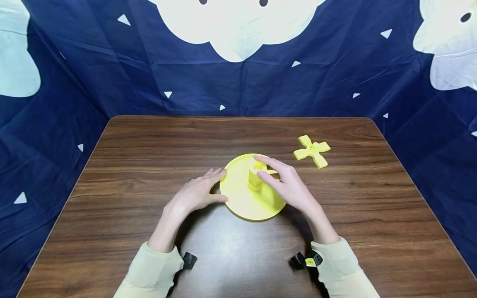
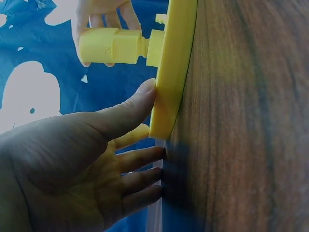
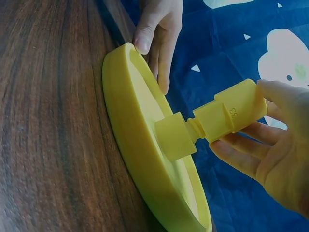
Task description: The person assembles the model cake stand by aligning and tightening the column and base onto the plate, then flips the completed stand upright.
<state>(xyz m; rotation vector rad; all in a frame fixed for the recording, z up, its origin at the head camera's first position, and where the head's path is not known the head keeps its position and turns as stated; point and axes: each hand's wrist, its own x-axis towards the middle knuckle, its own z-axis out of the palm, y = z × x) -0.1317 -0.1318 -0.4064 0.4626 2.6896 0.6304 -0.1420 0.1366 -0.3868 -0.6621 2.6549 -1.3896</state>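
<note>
A round yellow tray [image 1: 240, 207] with a low raised rim lies flat on the wooden table. From its middle rises a short round socket [image 3: 175, 137]. My right hand [image 1: 292, 186] pinches a yellow stepped post [image 3: 236, 108] between thumb and fingers near its top. The post stands over the socket, slightly tilted in the right wrist view, its narrow neck [image 3: 195, 128] at the socket's mouth. At the tray's left edge, my left hand [image 1: 195, 192] touches the rim with its thumb [image 2: 146, 89] and forefinger, the other fingers stretched out along the table.
A yellow cross-shaped piece [image 1: 312, 151] with a small round knob lies on the table [image 1: 130, 186] behind and right of the tray. Blue cloth [image 1: 193, 78] with white cloud shapes hangs around the table.
</note>
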